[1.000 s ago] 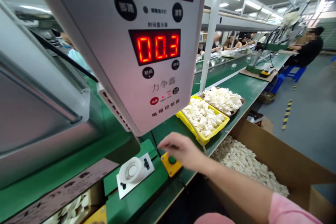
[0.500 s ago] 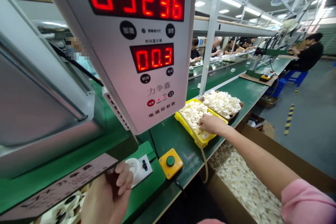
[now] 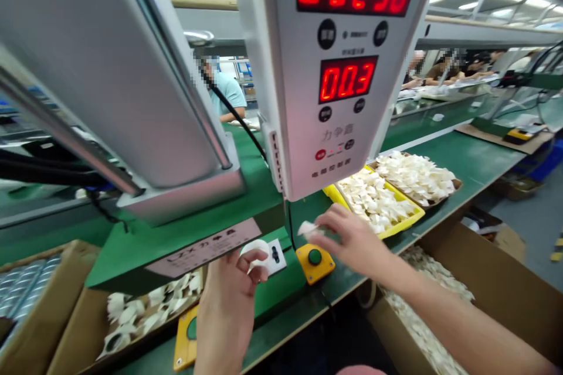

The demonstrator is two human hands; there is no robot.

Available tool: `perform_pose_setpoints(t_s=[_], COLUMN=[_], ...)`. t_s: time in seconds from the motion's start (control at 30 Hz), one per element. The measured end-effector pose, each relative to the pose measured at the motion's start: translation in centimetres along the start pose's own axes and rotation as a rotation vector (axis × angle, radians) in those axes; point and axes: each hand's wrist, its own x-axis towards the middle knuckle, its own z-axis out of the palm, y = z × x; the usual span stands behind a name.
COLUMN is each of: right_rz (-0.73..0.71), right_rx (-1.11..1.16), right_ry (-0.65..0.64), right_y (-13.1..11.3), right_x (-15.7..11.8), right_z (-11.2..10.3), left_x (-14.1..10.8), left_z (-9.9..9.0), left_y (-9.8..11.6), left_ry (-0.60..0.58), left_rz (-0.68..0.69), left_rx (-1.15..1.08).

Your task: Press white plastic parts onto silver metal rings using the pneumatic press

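Observation:
My right hand [image 3: 352, 240] is in the air above the bench, left of the yellow tray [image 3: 407, 224]. Between its thumb and fingers it pinches a small white plastic piece [image 3: 309, 229]. My left hand [image 3: 233, 287] reaches in under the front of the green press base, fingers curled against a white round part [image 3: 255, 248]. That part rests at a small white fixture plate [image 3: 277, 256] with a black insert. Small cream-white pieces [image 3: 373, 199] fill the yellow tray.
A grey control box [image 3: 334, 123] with red digits overhangs the bench. Yellow button boxes with green buttons [image 3: 315, 256] stand either side of the fixture. Cartons with white parts [image 3: 153, 310] lie at left; another carton [image 3: 497, 293] is below right. People sit across the line.
My right hand has left the yellow tray and come left with a small white piece pinched in it. My left hand's fingers now overlap the round part. The view has swung left.

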Motion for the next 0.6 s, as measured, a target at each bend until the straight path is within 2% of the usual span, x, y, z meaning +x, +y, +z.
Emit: perform_pose_setpoints(t_s=[0.1,0.17,0.23,0.3,0.4,0.6], right_rz=[-0.157,-0.202,-0.235,-0.274,-0.322,-0.338], right_rx=[0.103,0.039,-0.033,-0.078,-0.115,-0.135], right_ry=[-0.054,-0.071,-0.095,-0.129,-0.174,-0.188], right_y=[-3.7,-5.0,-5.6,-5.8,-5.9,-6.0], right_x=[1.2,2.2,2.8,3.1,3.2,3.1], right_z=[4.3,6.7,8.1,8.6,8.1,7.6], left_x=[-0.7,-1.1,-1.6,-2.0,-2.5,-2.5], left_z=[-2.1,-4.0,-5.9,-7.6,-9.1,-9.2], left_y=[0.1,0.2,0.3,0.3,0.2,-0.8], left_ry=[0.092,0.163,0.227,0.267,0.288,0.252], left_rz=[0.034,0.037,0.042,0.027,0.002,-0.051], left_rx=[0.02,0.02,0.015,0.023,0.019,0.016])
